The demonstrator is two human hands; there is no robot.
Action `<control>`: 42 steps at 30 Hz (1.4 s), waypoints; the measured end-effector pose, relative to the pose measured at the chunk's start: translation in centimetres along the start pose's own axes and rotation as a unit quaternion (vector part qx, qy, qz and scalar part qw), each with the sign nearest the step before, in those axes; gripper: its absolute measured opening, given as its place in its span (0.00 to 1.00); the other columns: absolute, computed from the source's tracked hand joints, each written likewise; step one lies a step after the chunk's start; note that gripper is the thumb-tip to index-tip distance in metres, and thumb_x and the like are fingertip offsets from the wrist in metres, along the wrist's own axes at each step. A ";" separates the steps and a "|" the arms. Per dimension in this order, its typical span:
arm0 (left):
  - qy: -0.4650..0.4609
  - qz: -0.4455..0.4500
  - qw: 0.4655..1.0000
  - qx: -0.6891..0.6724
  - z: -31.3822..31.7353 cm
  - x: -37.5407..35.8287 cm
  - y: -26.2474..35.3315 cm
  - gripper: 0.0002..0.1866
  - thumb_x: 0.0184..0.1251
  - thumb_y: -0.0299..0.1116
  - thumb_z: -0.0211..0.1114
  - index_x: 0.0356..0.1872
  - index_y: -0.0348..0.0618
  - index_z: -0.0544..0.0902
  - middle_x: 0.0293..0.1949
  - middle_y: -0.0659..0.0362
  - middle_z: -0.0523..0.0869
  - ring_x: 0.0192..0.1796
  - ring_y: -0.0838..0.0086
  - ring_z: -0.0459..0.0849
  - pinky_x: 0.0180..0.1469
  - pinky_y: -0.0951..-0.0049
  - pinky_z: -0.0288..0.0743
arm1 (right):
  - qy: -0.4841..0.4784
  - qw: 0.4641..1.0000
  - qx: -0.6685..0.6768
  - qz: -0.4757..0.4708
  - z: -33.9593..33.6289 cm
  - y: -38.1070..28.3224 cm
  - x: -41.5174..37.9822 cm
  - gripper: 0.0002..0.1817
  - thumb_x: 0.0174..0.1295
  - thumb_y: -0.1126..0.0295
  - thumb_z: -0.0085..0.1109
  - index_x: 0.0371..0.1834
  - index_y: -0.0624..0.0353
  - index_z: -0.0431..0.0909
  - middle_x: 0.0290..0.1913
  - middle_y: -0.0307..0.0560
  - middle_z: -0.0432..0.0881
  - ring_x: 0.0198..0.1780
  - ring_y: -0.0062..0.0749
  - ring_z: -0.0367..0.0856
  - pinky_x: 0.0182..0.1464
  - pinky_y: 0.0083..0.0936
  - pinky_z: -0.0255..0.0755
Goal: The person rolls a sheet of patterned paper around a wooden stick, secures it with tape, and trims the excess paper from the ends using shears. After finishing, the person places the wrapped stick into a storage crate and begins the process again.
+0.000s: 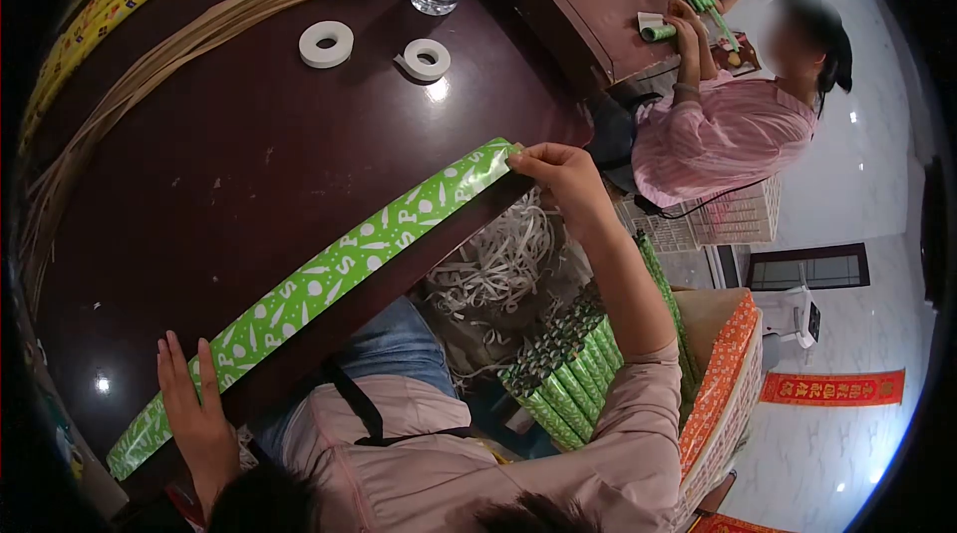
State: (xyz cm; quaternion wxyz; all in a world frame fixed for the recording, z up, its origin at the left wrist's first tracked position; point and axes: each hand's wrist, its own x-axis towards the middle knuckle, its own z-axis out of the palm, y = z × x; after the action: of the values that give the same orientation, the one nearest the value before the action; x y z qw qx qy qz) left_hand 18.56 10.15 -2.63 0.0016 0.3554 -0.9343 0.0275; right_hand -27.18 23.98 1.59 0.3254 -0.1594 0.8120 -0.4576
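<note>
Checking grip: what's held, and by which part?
The right hand pinches the green strip by one end; the left hand lies over it near the other.

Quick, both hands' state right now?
Left hand: open, fingers extended over the green strip.
Right hand: closed, pinching the green strip's far end.

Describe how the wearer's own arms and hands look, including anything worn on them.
The right arm has a loose, plain, pale pink sleeve ending near the elbow, with a bare forearm below it. The right hand and left hand are bare: no gloves, watch or bracelet shows. The left sleeve can't be seen.
</note>
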 end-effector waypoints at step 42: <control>0.045 0.115 0.992 -0.038 -0.3 0.8 -2.2 0.24 0.67 0.19 0.57 0.64 0.43 0.76 0.67 0.49 0.73 0.69 0.47 0.71 0.66 0.44 0.69 | -0.136 0.850 -0.318 -0.398 -1.2 -1.6 3.6 0.33 0.62 0.61 0.66 0.68 0.61 0.64 0.65 0.61 0.71 0.67 0.46 0.70 0.66 0.41 0.66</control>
State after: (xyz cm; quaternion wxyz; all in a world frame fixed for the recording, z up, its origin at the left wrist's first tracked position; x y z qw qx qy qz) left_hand 19.44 8.01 -2.18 0.0537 0.2433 -0.9684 0.0077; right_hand -30.71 21.86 1.99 0.1544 -0.6242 0.7278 -0.2385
